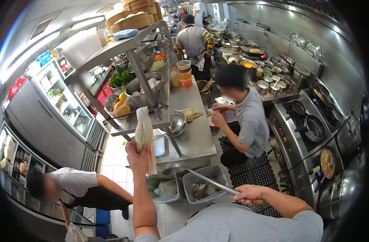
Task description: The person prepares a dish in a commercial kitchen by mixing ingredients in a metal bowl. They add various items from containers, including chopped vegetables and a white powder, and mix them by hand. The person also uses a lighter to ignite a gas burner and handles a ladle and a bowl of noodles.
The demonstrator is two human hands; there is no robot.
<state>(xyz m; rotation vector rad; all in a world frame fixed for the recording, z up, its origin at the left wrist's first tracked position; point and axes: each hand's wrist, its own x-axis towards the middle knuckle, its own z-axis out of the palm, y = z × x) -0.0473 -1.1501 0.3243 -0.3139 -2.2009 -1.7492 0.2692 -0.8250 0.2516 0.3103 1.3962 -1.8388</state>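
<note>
Cloth (143,128), cream, bunched lengthwise into a long strip; seen at the near corner of the steel shelf unit (141,71), overlapping its lower tier. Cannot tell whether it touches the shelf edge. Left hand (138,158) pinches its lower part between thumb and fingers, arm stretched forward.

Right hand (247,194) wrapped round the handle of a metal ladle (210,181), wooden butt at the near right. Ladle slants far left, head seen over the far edges of 2 grey bins (226,176), both lined and part filled.

Steel bench (194,147) just beyond the bins: metal bowl (178,122), crumpled beige cloth (191,114) to its right, stacked lidded tubs (184,74) farther off. Shelf tiers carry a bowl of eggs (153,83), leafy greens (122,76) and, high up, bamboo steamers (132,23).

3 co-workers noted clearly. Right of bench: person in grey shirt (253,121), 2 hands raised close together, contact unclear. Near left: person in white shirt (77,181), bent over, hand at a pale container (75,234). Far: person in grey (192,42), back turned.

Right side: stove (291,133) with 2 pans. Left side: glass-door fridge (67,101).
</note>
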